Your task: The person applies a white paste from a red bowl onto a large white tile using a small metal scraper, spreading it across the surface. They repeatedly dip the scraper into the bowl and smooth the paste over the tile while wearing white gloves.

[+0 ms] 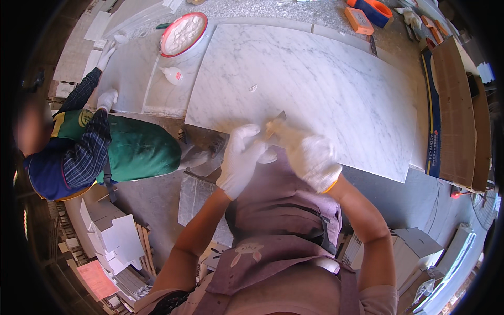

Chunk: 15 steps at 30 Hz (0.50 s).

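A white marble slab [315, 79] with grey veins lies on the bench in front of me. Both my hands wear white knitted gloves and meet at its near edge. My right hand [311, 156] is closed on a small scraper [282, 116], whose grey blade tip shows over the slab; its grip is mostly hidden by the glove. My left hand [240, 161] is just left of the scraper, fingers bent and apart, with nothing visible in it. A small white chip or smear [253, 88] sits on the slab beyond my hands.
At left, a co-worker in a green apron [142, 149] rests gloved hands on another slab [128, 79]. A red-rimmed bowl of white paste [184, 34] and a white squeeze bottle [172, 75] stand between. Cardboard boxes [454, 113] flank the right; an orange block [359, 21] lies far right.
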Motion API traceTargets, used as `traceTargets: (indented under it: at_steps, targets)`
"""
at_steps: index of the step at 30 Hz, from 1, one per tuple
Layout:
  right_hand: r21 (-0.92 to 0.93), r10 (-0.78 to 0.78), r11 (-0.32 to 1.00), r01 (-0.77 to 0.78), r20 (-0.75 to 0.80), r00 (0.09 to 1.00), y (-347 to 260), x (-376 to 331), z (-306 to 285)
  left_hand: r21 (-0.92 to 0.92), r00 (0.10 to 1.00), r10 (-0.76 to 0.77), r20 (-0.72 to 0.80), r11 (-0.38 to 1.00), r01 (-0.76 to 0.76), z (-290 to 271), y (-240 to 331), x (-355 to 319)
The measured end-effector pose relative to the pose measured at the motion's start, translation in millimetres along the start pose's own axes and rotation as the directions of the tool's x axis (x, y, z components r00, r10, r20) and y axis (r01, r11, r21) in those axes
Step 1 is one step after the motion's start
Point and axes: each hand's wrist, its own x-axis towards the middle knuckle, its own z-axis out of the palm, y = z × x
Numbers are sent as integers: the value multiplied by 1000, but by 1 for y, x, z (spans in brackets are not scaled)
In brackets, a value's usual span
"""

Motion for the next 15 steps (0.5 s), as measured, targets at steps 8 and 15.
traceTargets:
  at_steps: [8, 15]
  targets:
    - [-15, -23, 1000, 22, -75, 997, -6, 6, -7, 23, 996, -91, -7, 996, 91, 0, -1, -5]
    - [-28, -197, 980, 195, -155, 968, 10, 4, 0, -163, 994, -103, -23, 982, 98, 3, -9, -6]
